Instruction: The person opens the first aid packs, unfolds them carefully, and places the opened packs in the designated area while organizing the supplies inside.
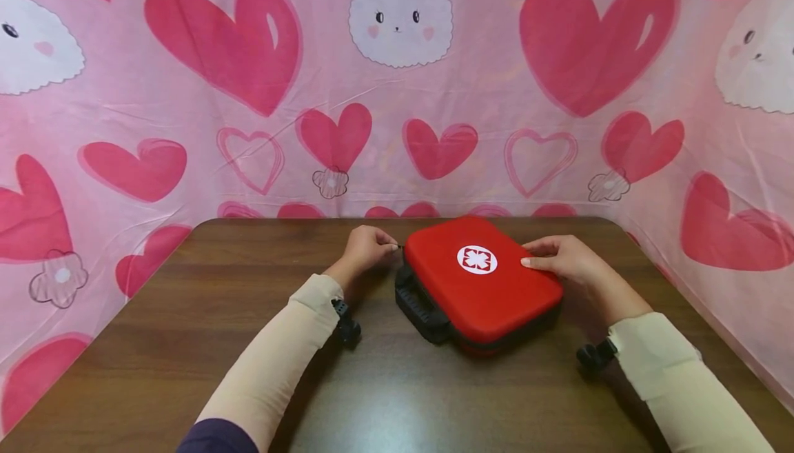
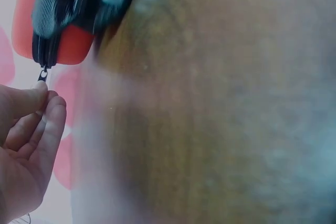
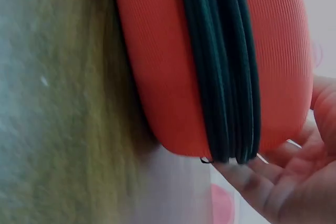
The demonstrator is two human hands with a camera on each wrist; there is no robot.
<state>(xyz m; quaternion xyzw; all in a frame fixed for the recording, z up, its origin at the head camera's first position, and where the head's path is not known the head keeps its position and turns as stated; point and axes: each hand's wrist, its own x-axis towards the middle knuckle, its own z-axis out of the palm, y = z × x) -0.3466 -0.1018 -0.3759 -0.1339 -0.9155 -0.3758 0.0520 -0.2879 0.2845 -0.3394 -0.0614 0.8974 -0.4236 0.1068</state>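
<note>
Red case (image 1: 484, 294) sits near the table's far edge (image 1: 298, 223).

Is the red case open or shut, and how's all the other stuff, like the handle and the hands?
Red case: lid down, logo side up, on the table
Zip pull: pinched, sticking out past the case's end
Handle: attached, not held
Left hand: pinching the zip pull
Right hand: holding the case's edge
Heart cloth: hung up, creased

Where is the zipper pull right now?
In the left wrist view, the zipper pull is at left, pinched by the left hand beside the red case.
</note>
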